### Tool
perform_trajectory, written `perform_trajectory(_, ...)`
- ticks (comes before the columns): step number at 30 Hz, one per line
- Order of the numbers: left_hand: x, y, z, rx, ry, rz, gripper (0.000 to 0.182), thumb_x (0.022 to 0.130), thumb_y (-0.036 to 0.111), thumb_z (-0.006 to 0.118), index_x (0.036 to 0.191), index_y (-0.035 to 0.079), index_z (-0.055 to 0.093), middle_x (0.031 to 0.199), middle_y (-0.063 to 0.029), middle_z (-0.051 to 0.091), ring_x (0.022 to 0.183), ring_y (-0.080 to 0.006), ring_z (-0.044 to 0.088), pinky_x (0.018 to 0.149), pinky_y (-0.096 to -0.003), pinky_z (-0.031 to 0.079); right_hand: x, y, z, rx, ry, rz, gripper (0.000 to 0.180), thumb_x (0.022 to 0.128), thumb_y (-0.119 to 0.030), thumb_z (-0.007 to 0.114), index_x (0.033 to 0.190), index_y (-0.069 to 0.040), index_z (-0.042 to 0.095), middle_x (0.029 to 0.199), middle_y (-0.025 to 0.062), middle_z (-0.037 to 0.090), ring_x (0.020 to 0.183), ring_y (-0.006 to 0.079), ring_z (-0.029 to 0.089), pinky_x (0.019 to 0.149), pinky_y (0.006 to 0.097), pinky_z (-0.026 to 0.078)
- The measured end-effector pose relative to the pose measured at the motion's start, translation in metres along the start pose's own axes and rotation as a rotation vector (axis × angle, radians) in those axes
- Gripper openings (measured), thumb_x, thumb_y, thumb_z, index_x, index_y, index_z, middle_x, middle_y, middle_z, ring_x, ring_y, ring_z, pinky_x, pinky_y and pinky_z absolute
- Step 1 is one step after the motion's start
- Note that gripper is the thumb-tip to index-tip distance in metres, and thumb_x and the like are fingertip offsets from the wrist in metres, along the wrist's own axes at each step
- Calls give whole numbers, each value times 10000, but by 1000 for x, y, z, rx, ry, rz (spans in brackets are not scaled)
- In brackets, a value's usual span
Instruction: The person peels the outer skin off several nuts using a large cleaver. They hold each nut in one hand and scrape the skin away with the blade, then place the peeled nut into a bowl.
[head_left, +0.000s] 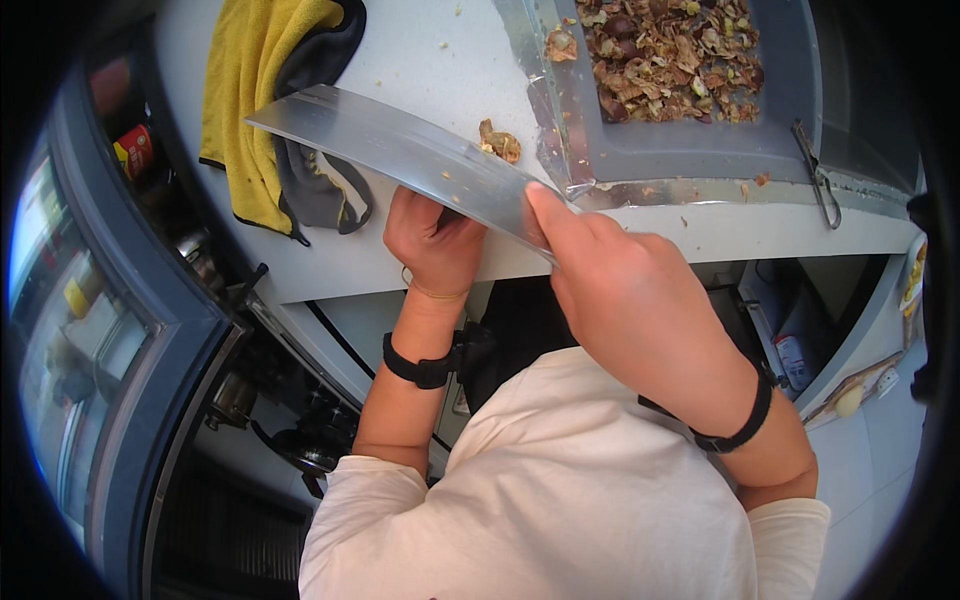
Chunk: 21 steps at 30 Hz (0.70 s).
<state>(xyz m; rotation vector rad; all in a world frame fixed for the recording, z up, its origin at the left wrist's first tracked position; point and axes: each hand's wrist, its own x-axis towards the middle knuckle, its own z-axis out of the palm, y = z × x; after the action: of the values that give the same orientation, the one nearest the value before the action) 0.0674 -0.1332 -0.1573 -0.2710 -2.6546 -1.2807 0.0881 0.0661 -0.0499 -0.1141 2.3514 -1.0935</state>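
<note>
A broad-bladed cleaver (420, 161) is gripped in my right hand (622, 277), the index finger extended along the blade. Its steel blade slants up and left across the counter (420, 52), with small crumbs stuck to it. My left hand (429, 244) is curled beneath the blade at the counter's front edge. The blade hides its fingertips; something dark shows between the fingers, too covered to identify. Just beyond the blade lies a piece of brown shell (500, 141). The grey sink basin (697, 142) at upper right contains brown shell scraps (675, 64) and several dark, rounded pieces.
A yellow and grey cloth (251, 82) lies at the counter's left, partly under the blade in view. A metal clip-like tool (816, 176) rests on the sink's right rim. Another scrap (560, 46) sits on the rim's left side. A window frame (180, 360) stands at left.
</note>
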Motion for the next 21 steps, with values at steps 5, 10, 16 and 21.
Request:
perform_trajectory(5, 1, 2, 1, 28, -27, -50, 269, 639, 31, 879, 838, 24, 698, 844, -106, 695, 701, -217, 656, 611, -297, 532, 15, 0, 6, 16, 34, -25, 529, 825, 16, 658, 1339, 8, 535, 873, 188, 651, 731, 374, 659, 639, 436, 549)
perform_trajectory(10, 0, 4, 0, 76, -57, -1, 288, 617, 19, 892, 792, 26, 663, 840, -108, 693, 699, -213, 655, 599, -294, 530, 8, 2, 4, 94, 13, 38, 488, 849, 21, 641, 1328, 7, 544, 912, 205, 672, 764, 394, 661, 669, 449, 556)
perform_trajectory(16, -1, 6, 0, -16, -52, -36, 290, 644, -2, 895, 841, 16, 682, 880, -94, 713, 756, -221, 684, 676, -306, 573, 29, 16, 15, 163, 207, -142, 343, 847, -7, 613, 1180, 73, 585, 784, 252, 659, 718, 406, 676, 658, 441, 562)
perform_trajectory(21, -2, 6, -2, -46, -77, -42, 318, 684, 36, 901, 937, 19, 709, 955, -93, 737, 842, -237, 692, 786, -319, 572, 27, 30, 6, 479, 127, 38, 173, 964, -78, 595, 1091, 37, 617, 656, 150, 542, 569, 252, 468, 568, 349, 416)
